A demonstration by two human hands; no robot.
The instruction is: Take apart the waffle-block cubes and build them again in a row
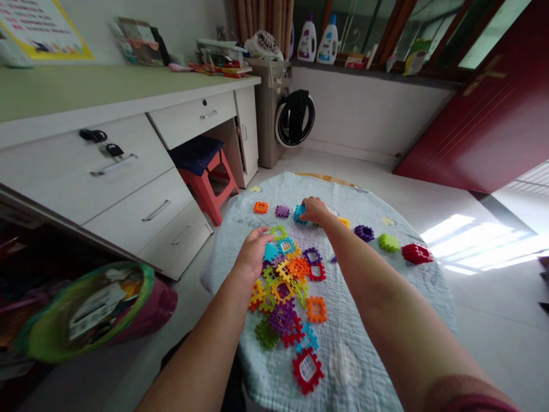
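A pile of several colourful plastic interlocking blocks (pixel 288 289) lies on a round table covered by a pale blue quilted cloth (pixel 364 320). My left hand (pixel 254 253) rests at the pile's left edge, fingers curled over a teal block (pixel 271 252). My right hand (pixel 314 210) reaches to the far side and closes on a blue block (pixel 299 213). Loose blocks lie around it: orange (pixel 260 207), purple (pixel 282 211), dark purple (pixel 364 232), green (pixel 388 242) and red (pixel 417 253).
A white desk with drawers (pixel 128 166) stands to the left, a red stool (pixel 208 183) beneath it. A green-rimmed pink tub (pixel 90 312) lies tilted at lower left. A washing machine (pixel 281 114) is at the back, a dark red door (pixel 480 114) to the right.
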